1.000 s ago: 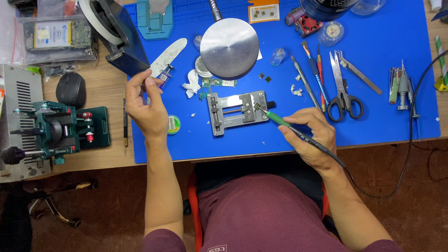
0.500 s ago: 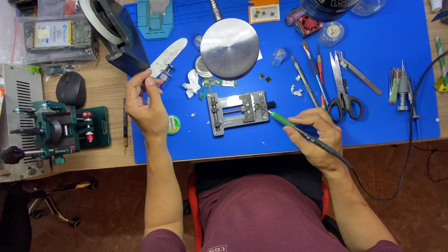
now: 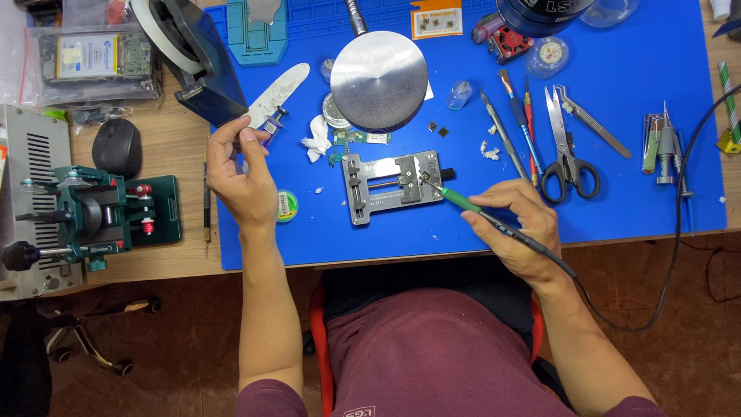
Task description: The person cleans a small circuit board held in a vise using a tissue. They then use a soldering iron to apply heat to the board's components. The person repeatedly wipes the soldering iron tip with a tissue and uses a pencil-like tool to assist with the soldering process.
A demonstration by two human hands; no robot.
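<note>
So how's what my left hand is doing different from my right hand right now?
The left hand is raised near the mat's left edge, pinching a small purple-tipped item off the surface; what it is cannot be told. The right hand sits low near the mat's front edge, gripping a green-handled soldering iron like a pen, its tip at the metal holder. The iron trails a black cord; the left item has none. Both are bare and over the blue mat.

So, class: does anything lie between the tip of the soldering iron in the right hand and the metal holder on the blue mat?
Nothing visible does: the right hand has the soldering iron tip at the metal holder.
</note>
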